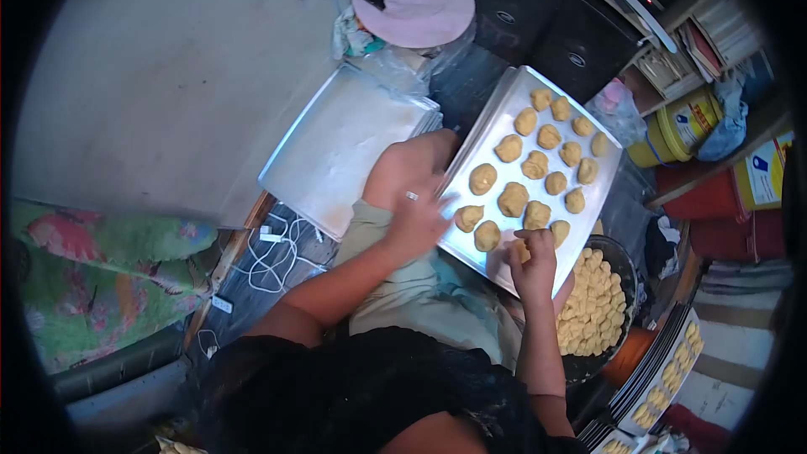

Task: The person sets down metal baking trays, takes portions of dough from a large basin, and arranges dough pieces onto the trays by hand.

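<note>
A metal tray (pixel 471 130) with several rounded dough pieces (pixel 535 165) in rows slopes across the middle, near my knees. At the tray's lower right corner, my right hand (pixel 535 265) has its fingers bent together over a dough piece, which they partly hide. My left hand (pixel 418 219) is beside the tray's left edge, smeared by motion, so its fingers cannot be made out. To the right of my right hand stands a round black pan (pixel 625 262) heaped with small dough pieces (pixel 593 303).
Empty metal trays (pixel 336 143) lie stacked at the left, with white cables (pixel 273 256) below them. A pink hat (pixel 424 7) sits at the top. Yellow buckets (pixel 672 134) stand at the right, and stacked trays with shaped pieces (pixel 668 382) at the lower right.
</note>
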The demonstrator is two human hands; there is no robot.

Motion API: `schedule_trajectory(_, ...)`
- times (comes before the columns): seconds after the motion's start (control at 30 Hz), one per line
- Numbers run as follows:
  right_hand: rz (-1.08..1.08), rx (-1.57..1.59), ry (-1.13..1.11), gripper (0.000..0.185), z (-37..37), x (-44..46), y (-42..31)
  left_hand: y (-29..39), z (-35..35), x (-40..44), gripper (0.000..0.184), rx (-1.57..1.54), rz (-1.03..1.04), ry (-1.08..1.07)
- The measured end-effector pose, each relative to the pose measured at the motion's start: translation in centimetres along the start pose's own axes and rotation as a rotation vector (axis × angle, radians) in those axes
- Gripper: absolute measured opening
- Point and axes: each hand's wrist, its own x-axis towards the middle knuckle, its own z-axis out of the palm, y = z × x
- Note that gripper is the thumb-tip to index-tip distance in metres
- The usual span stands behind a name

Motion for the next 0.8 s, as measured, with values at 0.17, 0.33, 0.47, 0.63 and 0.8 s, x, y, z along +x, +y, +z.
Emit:
schedule_trajectory(0.17,-0.282,0.166,-0.045,0.041,3.7,2.5,-4.6,-19.5,-2.3,-8.4,0.078,0.311,-0.839,0.774)
schedule_trajectory(0.33,-0.457,0.156,-0.232,0.041,7.8,1.6,-6.9,-28.1,0.8,-20.9,0.053,-0.058,-1.357,0.447)
schedule_trajectory(0.47,-0.376,0.193,-0.262,0.034,7.9,1.0,-5.8,-30.8,1.1,-22.7,0.025,-0.389,-1.416,0.719)
schedule_trajectory(0.63,-0.329,0.233,-0.183,0.030,6.0,0.6,-4.1,-26.7,-3.8,-18.9,0.039,-1.050,-1.106,0.939)
schedule_trajectory(0.8,-0.295,0.302,-0.181,0.030,5.9,0.7,-4.0,-19.9,-14.4,-8.4,0.040,-1.356,-0.934,0.858)
